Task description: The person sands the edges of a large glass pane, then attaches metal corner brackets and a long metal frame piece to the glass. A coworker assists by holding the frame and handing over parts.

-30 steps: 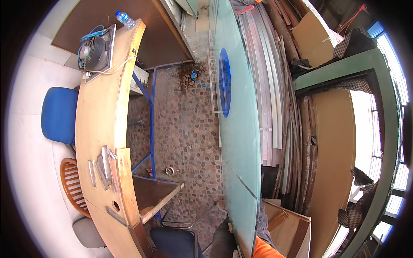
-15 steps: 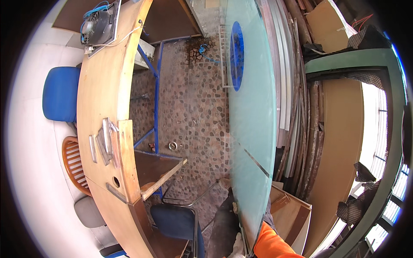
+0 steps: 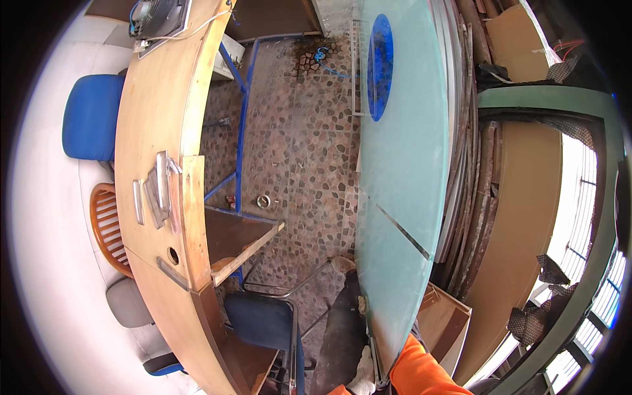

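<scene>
A large frosted glass panel (image 3: 401,171) stretches away from me, with a blue oval (image 3: 380,69) near its far end and a dark diagonal strip (image 3: 403,232) nearer. My left hand (image 3: 363,374), in a pale glove, closes around the panel's near end at the bottom of the picture. My right arm, in an orange sleeve (image 3: 421,370), passes behind the glass. Only pale gloved fingertips of my right hand (image 3: 361,305) show, curled round the panel's left edge; the rest of that hand is hidden.
Left stands a long wooden counter (image 3: 155,112) with metal offcuts (image 3: 160,191) on it. A blue chair (image 3: 260,319) and a low shelf board (image 3: 240,240) are close to my legs. A tape roll (image 3: 263,201) lies on the stone-patterned floor. Long strips (image 3: 464,164) lean along the right.
The view has shifted, and the glass panel now sits farther right in it. My left hand and its orange cuff show more at the bottom. Both hands stay on the panel.
</scene>
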`<state>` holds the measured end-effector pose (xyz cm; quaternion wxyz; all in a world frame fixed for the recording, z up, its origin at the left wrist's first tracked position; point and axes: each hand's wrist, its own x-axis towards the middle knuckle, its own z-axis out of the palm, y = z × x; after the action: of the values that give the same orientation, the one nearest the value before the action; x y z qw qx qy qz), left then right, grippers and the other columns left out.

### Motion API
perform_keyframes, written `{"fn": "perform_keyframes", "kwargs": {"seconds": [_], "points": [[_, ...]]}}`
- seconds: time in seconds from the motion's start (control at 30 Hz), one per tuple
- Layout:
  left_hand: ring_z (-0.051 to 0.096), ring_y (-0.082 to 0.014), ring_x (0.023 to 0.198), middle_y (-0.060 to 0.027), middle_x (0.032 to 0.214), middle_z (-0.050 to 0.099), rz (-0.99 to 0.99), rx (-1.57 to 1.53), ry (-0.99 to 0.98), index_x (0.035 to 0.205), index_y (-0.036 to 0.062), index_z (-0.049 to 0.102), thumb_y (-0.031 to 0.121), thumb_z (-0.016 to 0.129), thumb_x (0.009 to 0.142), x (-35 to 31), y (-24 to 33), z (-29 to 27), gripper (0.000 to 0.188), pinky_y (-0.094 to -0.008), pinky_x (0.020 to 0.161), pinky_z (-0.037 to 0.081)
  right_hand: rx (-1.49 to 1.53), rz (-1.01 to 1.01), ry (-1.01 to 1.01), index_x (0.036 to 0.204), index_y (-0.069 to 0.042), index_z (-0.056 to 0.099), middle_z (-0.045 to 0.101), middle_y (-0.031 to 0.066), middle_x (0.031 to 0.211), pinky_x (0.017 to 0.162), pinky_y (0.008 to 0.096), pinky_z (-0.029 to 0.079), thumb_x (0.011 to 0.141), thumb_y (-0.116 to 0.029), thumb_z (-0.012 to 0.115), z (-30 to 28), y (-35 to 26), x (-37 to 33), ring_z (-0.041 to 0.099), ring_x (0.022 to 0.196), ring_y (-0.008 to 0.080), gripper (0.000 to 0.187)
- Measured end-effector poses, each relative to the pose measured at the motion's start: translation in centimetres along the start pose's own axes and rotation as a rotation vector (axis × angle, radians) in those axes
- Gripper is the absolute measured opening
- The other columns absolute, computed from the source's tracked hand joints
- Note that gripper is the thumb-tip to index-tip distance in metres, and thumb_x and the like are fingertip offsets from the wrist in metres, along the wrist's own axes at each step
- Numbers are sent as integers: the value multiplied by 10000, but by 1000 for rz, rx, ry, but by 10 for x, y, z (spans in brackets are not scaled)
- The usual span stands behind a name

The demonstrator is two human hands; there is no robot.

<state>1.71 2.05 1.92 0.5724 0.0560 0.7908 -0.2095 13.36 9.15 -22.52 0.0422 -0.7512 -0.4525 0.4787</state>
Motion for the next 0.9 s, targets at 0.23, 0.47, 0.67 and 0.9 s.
{"fn": "perform_keyframes", "kwargs": {"seconds": [0.23, 0.47, 0.67, 0.9], "points": [[669, -238, 1151, -101, 1309, 691, -35, -50, -31, 1399, 44, 596, 486, 384, 1119, -3, 11, -3, 564, -358, 1040, 513, 2, 23, 6, 1224, -136, 693, 707, 40, 1124, 962, 409, 469, 1031, -330, 547, 4, -2, 1, 628, 1068, 212, 310], [671, -236, 1141, -110, 1286, 698, -10, 76, 21, 1388, 35, 600, 504, 390, 1110, -34, 35, 9, 584, -351, 1036, 511, 14, 38, 13, 1227, -128, 693, 711, 46, 1113, 946, 398, 480, 1041, -331, 541, 8, -6, -4, 638, 1045, 214, 315], [712, -213, 972, -72, 1073, 735, 65, 257, -10, 1220, 79, 672, 512, 363, 1093, 27, -5, -38, 546, -381, 867, 569, 47, 64, 25, 1229, -121, 693, 715, 51, 1105, 932, 388, 489, 1049, -332, 536, 9, -8, -4, 646, 1025, 215, 319], [631, -250, 1253, -104, 1413, 644, -65, -78, -177, 1472, 86, 553, 514, 334, 1114, 25, -3, -29, 599, -362, 1086, 482, 78, 80, 23, 1232, -112, 693, 719, 58, 1094, 915, 377, 499, 1059, -333, 530, 12, -11, -12, 655, 1002, 217, 324]]}}
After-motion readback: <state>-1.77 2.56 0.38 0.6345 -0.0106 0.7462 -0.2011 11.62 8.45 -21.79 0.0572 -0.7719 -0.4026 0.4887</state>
